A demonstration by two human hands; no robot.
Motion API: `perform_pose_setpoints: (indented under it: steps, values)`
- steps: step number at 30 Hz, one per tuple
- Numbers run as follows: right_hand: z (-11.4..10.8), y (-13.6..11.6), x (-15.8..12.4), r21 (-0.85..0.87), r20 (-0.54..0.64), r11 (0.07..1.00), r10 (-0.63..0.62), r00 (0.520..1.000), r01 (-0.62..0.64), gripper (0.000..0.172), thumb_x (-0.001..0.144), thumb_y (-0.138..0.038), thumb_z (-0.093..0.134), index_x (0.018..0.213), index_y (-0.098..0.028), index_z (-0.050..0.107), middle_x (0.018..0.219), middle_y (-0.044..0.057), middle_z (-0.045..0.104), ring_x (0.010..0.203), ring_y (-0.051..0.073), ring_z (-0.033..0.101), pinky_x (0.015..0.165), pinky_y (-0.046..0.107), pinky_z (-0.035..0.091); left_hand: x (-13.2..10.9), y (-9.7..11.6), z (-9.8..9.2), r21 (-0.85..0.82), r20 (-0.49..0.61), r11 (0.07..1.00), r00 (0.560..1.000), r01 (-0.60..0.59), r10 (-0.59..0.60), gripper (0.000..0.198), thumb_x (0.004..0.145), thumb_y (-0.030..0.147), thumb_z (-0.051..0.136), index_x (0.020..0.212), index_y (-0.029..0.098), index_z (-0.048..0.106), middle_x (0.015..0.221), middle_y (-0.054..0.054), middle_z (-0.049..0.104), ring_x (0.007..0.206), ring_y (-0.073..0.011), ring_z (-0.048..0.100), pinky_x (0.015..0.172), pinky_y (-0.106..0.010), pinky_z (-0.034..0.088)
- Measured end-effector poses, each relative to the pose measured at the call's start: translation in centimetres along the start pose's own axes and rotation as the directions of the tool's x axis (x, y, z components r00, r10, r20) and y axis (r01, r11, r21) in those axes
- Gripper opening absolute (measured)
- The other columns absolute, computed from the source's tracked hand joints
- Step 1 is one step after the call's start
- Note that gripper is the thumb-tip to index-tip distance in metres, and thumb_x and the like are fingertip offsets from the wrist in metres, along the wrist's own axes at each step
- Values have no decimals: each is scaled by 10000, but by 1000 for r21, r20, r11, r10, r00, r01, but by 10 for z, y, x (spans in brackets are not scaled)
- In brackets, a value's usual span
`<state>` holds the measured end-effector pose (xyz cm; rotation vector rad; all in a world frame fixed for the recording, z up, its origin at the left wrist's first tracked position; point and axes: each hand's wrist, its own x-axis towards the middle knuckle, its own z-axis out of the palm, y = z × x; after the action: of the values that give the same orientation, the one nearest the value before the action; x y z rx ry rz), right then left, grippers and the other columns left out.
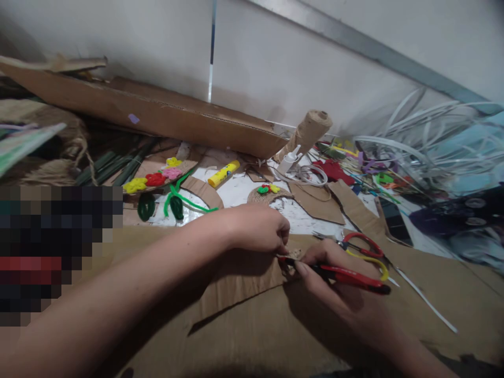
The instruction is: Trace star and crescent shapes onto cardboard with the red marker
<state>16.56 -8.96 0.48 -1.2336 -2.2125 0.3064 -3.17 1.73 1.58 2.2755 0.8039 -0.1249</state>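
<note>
Left hand: From where I stand, the left hand (262,231) is low over a piece of brown card (240,289), fingers curled. I can't tell if it is pinching anything, since the fingertips are hidden.
Right hand: The right hand (338,302) is wrapped round some red pliers (354,279), thumb near the front end.
Brown card: It sits in the near middle, under the left hand, on top of a big brown sheet (252,341). It could slide if the left hand lets it slip, I think.
Red pliers: The tip is just beside the left fingers. A slip could nip a finger, because they are so close.
Tan bit: A small tan bit (295,254) is between the two hands. It is too blurry to name, and it could get lost among the fingers.
Scissors: The scissors (344,245) lie just past the right hand, blades pointing left. A knuckle could bump them if that hand goes far.
White strip: The thin white strip (427,301) lies to the right. A sleeve or arm could catch it, maybe.
</note>
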Motion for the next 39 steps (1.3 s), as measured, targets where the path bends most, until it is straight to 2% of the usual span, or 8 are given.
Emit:
perform_pose_setpoints:
  steps: [7,12,18,24,29,32,35,39]
  values:
    - [-9,18,-21,273,-75,945,206,976,-179,131,1033,-250,655,904,-270,660,725,-23,630,603,168,589,525,257,462,0,2,2,52,-49,998,998,-24,27,170,996,319,721,1099,237,827,1053,-45,839,956,-236,723,747,-315,442]
    - [-12,37,-41,409,-126,890,274,953,-202,185,1085,-389,612,1058,-255,736,764,33,667,622,208,638,480,284,471,1,-1,3,31,-44,999,999,-24,25,177,1006,331,712,1102,238,827,1026,-41,842,908,-221,726,704,-308,430]
    - [-11,38,-39,205,-93,962,202,975,-179,83,1050,-269,682,1097,-301,743,993,32,767,893,231,743,758,327,597,1,-6,6,-20,-71,999,996,-50,48,151,988,337,735,1059,231,817,970,-31,839,833,-191,725,666,-287,424]
    - [3,45,-44,162,68,943,283,957,-290,356,1007,-317,757,1341,-337,634,1323,40,729,1211,267,715,1004,401,597,-2,-12,7,-174,-25,980,996,-93,90,177,982,149,657,1094,215,778,1105,-16,849,996,-180,755,774,-246,495]
    - [7,45,-42,170,106,948,256,961,-271,379,1017,-334,749,1365,-362,600,1301,17,733,1197,250,719,968,366,610,-3,-20,12,-347,-35,926,989,-149,147,285,928,57,649,1135,211,769,1164,-23,828,1074,-183,750,910,-265,533]
    - [6,44,-38,171,88,953,237,968,-249,372,1016,-327,750,1351,-365,594,1261,5,743,1134,232,735,921,332,612,-3,-24,14,-548,-79,805,972,-226,219,225,943,102,650,1118,190,760,1159,-45,815,1097,-194,743,984,-300,542]
    - [6,44,-37,148,62,964,214,975,-221,361,1019,-307,736,1345,-358,590,1236,4,753,1096,224,745,899,314,614,-7,-28,9,-681,-98,703,977,-205,190,169,970,227,657,1105,176,746,1120,-65,811,1077,-223,754,968,-326,567]
    - [6,45,-38,101,24,982,158,987,-160,375,1016,-296,721,1360,-349,581,1263,17,755,1114,238,754,885,311,629,-19,-32,-8,-549,-124,823,988,-145,91,152,936,256,669,1036,180,755,1024,-42,792,974,-220,736,867,-307,561]
